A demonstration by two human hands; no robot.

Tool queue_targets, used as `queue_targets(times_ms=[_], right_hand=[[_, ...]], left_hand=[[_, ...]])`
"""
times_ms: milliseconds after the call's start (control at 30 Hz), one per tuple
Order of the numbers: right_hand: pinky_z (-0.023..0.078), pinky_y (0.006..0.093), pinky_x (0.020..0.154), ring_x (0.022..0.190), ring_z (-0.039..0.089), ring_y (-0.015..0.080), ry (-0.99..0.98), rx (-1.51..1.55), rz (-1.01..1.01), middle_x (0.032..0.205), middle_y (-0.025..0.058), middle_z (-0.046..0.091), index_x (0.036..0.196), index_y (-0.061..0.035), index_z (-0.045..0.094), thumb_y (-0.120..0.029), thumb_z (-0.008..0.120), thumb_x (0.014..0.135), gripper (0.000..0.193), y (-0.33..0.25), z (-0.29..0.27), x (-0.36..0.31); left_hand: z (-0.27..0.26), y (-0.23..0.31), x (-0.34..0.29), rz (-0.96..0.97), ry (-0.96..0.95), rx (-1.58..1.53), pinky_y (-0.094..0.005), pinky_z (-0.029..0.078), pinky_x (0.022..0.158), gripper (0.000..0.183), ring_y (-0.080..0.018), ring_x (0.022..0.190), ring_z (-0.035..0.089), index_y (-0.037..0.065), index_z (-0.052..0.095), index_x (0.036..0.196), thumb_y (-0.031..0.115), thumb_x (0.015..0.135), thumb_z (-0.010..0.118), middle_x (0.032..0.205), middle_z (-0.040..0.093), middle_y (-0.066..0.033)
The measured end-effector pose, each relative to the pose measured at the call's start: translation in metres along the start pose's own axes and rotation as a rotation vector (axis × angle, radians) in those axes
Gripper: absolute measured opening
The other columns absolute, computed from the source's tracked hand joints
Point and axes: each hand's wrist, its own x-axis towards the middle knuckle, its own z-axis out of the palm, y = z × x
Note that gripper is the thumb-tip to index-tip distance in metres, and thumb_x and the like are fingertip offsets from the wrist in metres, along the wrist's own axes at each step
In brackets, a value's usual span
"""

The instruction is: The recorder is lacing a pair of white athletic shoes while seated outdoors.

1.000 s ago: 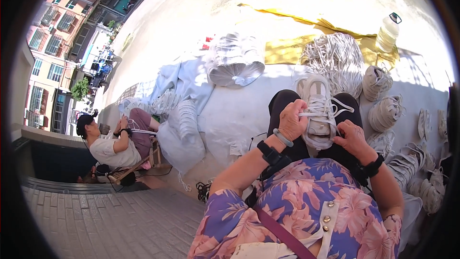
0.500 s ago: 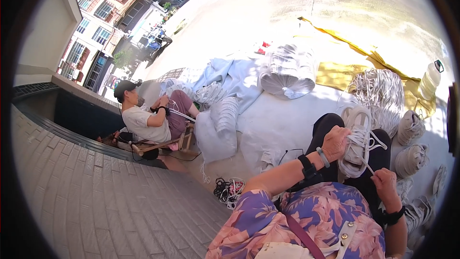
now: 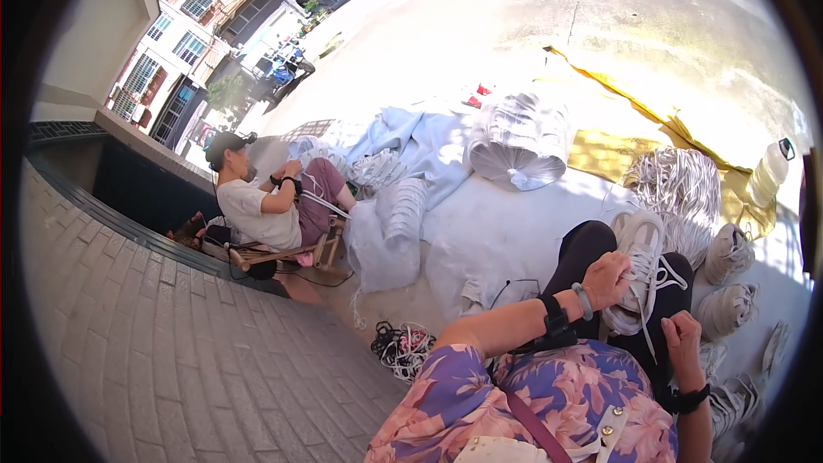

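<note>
Your left hand (image 3: 610,279) grips white sneaker (image 3: 641,267) on lap, 3 o'clock. Right hand (image 3: 683,337) pinches lace (image 3: 650,334) below. Lacing unfinished; more sneakers (image 3: 729,253) wait at right.

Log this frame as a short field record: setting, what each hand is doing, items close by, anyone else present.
setting: outdoors, sunlit pavement with a white sheet spread on it
left hand: grips the side of a white sneaker resting on the lap
right hand: closed on the sneaker's lace
nearby: more white sneakers, bundle of white laces, clear plastic bottle
others: a seated person in a cap, at the left
</note>
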Motion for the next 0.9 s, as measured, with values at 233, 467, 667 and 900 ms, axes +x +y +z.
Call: queue_targets(times_ms=[233,467,667,900], right_hand=[[0.042,0.0333,0.06,0.065,0.051,0.0226,-0.038,-0.145,-0.029,0.082,0.0093,0.05,0.106,-0.0028,0.049,-0.014,0.069,0.063,0.049,-0.034,0.028,0.034],[0.041,0.0398,0.071,0.083,0.052,0.0325,-0.073,-0.366,-0.113,0.091,0.0127,0.05,0.107,-0.0018,0.049,-0.02,0.07,0.062,0.053,-0.023,0.036,0.042],[0.044,0.0383,0.062,0.072,0.055,0.0307,-0.013,-0.234,-0.157,0.083,0.0137,0.054,0.099,0.0004,0.05,-0.022,0.07,0.065,0.046,-0.009,0.051,0.048],[0.042,0.0366,0.055,0.062,0.054,0.0274,0.046,-0.15,0.058,0.07,0.0114,0.053,0.086,-0.0005,0.051,-0.023,0.069,0.068,0.034,-0.011,0.029,0.034]], left_hand=[[-0.002,0.004,-0.003,0.013,0.01,0.06,-0.0374,0.042,0.066,0.022,-0.0306,0.076,0.051,0.005,0.051,0.081,0.012,0.063,0.061,0.079,0.05,-0.0113],[-0.017,0.034,0.015,0.192,0.096,0.151,-0.0409,0.038,0.08,0.031,-0.0304,0.089,0.049,0.004,0.054,0.087,0.016,0.06,0.064,0.092,0.053,-0.0111],[0.002,0.027,0.022,0.363,0.064,0.165,-0.042,0.036,0.086,0.019,-0.0293,0.094,0.049,0.005,0.058,0.079,0.016,0.063,0.061,0.093,0.053,-0.011],[0.025,0.043,0.025,0.406,-0.123,0.334,-0.0465,0.031,0.091,0.021,-0.03,0.104,0.047,0.006,0.066,0.076,0.024,0.066,0.06,0.101,0.056,-0.0113]])
